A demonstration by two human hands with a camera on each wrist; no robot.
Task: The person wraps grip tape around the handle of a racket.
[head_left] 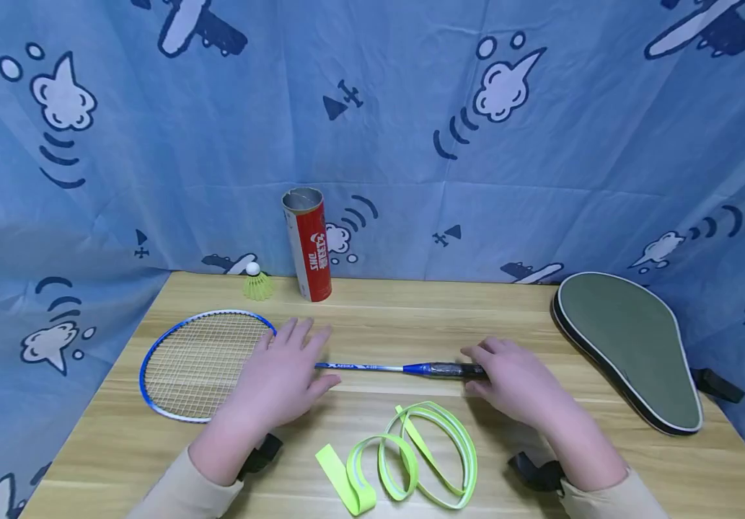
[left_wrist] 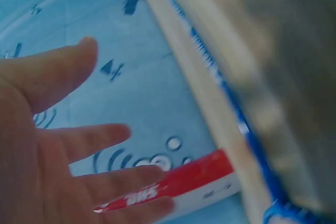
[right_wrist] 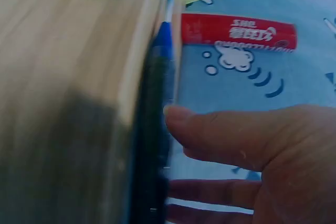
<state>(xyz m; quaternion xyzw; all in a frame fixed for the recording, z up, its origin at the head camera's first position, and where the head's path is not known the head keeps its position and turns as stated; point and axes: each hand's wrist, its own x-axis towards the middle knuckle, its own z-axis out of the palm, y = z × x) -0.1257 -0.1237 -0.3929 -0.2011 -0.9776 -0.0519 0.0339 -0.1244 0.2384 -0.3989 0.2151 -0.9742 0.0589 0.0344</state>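
Note:
A badminton racket (head_left: pixel 372 367) with a blue-and-white frame lies across the table, its head on the left and its dark grip on the right. Spread with straight fingers, my left hand (head_left: pixel 288 371) is over the inner edge of the racket head, near the shaft. In the left wrist view, the fingers of that hand (left_wrist: pixel 47 145) look apart from the shaft (left_wrist: pixel 210 66). My right hand (head_left: pixel 518 378) is at the end of the grip (head_left: pixel 456 370), thumb and fingers on either side. The right thumb (right_wrist: pixel 210 129) is beside the grip; whether it touches is unclear.
A coiled yellow-green strap (head_left: pixel 466 461) lies between the forearms. Toward the back, a red-and-white tube (head_left: pixel 310 252) stands upright beside a yellow shuttlecock (head_left: pixel 258 285). A green paddle-shaped case (head_left: pixel 632 346) lies at the right. Blue patterned curtain (head_left: pixel 411 144) hangs behind the table.

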